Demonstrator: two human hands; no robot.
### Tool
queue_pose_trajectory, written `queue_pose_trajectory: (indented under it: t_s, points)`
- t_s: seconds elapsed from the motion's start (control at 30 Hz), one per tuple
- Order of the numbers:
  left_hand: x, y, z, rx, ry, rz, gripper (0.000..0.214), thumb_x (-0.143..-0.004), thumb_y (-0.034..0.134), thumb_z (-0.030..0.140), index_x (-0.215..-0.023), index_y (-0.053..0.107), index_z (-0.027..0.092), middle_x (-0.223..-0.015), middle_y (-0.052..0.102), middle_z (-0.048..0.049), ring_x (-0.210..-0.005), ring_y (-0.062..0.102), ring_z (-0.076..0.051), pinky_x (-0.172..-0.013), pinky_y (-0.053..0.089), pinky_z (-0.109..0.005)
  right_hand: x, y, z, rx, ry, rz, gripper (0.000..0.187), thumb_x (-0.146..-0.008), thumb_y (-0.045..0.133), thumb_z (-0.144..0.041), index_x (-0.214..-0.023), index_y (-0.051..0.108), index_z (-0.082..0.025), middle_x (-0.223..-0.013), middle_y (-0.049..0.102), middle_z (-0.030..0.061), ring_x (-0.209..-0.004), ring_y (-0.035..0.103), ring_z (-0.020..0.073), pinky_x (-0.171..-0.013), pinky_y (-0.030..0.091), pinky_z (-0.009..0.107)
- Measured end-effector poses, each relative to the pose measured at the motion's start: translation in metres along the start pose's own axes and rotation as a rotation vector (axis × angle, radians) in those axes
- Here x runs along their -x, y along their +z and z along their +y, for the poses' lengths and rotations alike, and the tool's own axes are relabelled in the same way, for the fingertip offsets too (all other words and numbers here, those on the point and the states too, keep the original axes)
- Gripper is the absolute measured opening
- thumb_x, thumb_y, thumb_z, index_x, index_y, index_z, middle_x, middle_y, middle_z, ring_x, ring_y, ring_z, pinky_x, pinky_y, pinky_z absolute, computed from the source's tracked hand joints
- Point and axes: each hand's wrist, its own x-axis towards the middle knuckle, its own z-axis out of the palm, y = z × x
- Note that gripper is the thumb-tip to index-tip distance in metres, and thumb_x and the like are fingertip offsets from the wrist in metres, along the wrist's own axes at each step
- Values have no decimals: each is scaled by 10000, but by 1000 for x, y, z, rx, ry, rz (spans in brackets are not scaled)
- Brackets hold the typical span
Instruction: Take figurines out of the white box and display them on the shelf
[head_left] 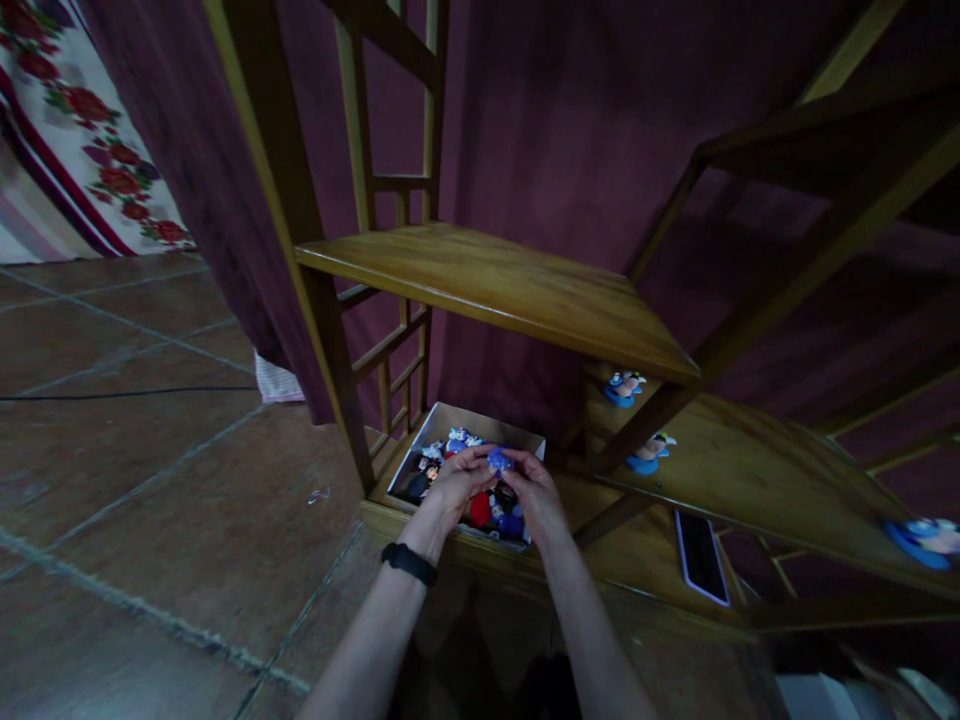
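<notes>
Between the fingertips of both hands is a small blue figurine point(498, 459), its details too small to make out. My left hand point(459, 484), with a black band on the wrist, pinches it from the left. From the right, my right hand point(534, 490) grips the same piece. Both hands are above an open cardboard box point(517, 432) with white outer sides, standing on the bottom shelf. Several small figurines point(461, 438) in blue, white, black and red lie jumbled inside, partly hidden by my hands. A round red piece point(480, 509) shows between my wrists.
A wooden shelf board point(480, 275) overhangs the box. To the right, figurines on blue bases point(651, 455) stand on another board point(750, 470). A phone point(701, 558) lies on the lower shelf. Purple curtain point(525, 130) hangs behind; tiled floor point(172, 520) spreads left.
</notes>
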Motion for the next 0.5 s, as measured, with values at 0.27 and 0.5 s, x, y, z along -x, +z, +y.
queue_pose_trajectory:
  t_s: [0.27, 0.5]
  points:
    - [7, 5, 16, -46, 131, -119, 384, -604, 757, 148, -978, 674, 122, -939, 697, -97, -799, 631, -158, -738, 467, -254, 3, 4, -21, 27, -87, -82, 165, -673, 684, -262, -836, 680, -238, -1034, 673, 7, -969, 588, 184, -818, 453, 300]
    - [5, 3, 16, -25, 100, -80, 411, -610, 770, 168, -1002, 653, 137, -914, 689, -79, -774, 634, -143, -727, 489, -255, 3, 5, -19, 87, -85, -56, 265, -687, 688, -299, -945, 666, -244, -1020, 670, 5, -980, 582, 183, -880, 436, 308]
